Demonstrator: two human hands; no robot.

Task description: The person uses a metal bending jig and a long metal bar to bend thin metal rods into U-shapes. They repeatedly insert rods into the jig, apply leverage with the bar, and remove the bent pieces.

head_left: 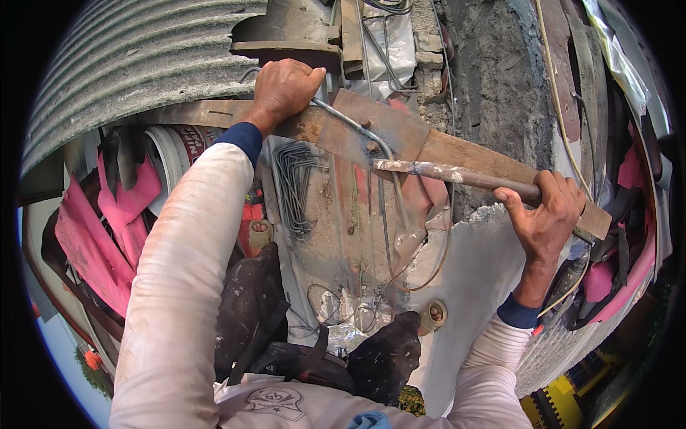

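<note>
My left hand [284, 91] is closed in a fist around a bent steel rod [344, 118], whose hooked end sticks out on the left. The rod runs past short metal pegs [371, 146] on a rusty metal plate [400, 136], then curves downward. That plate lies on a wooden plank [479, 159] set crosswise in front of me. My right hand [549, 214] grips the far right of a rusty, paint-spotted pipe handle [464, 175]. The pipe's left end sits against the rod near the pegs. Whether its tip is hooked around the rod, I cannot tell.
Several bent rods [294, 186] lie bundled below the plank. A corrugated sheet [143, 68] overhangs the left, above a white bucket [168, 161] and pink sheeting [93, 236]. A rough concrete wall [500, 93] rises beyond. Loose wire [421, 287] loops near my knees.
</note>
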